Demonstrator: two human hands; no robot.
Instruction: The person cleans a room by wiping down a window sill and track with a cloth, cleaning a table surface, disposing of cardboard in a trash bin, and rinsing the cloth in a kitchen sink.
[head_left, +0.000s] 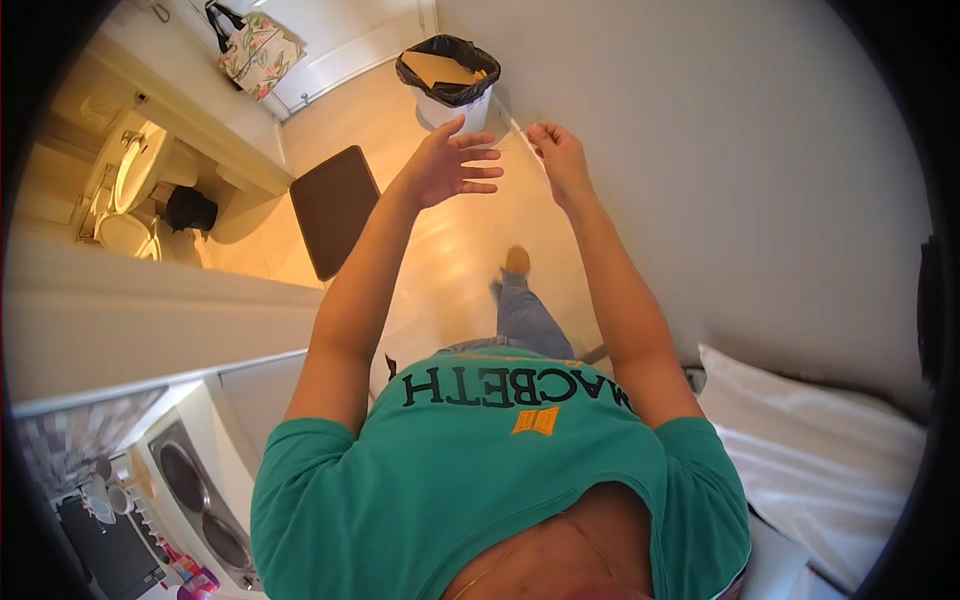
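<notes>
Both my hands are held out in front of me at chest height or so, over the floor. My left hand (455, 163) has its fingers spread and nothing in it. The fingertips of my right hand (556, 154) are pinched together near the wall; whether something thin is between them I cannot tell. Beyond the hands stands a white bin (457, 112) lined with a black plastic bag (481, 63), with a piece of cardboard (436, 69) inside. One foot in a tan shoe (517, 259) shows on the floor.
A brown mat (335, 210) lies by a bathroom doorway, with a sink (142, 169) inside. A floral tote bag (261, 55) hangs at a white door (341, 45). Behind at left is a hob (201, 491); at right, white bedding (810, 450) beside the wall (712, 172).
</notes>
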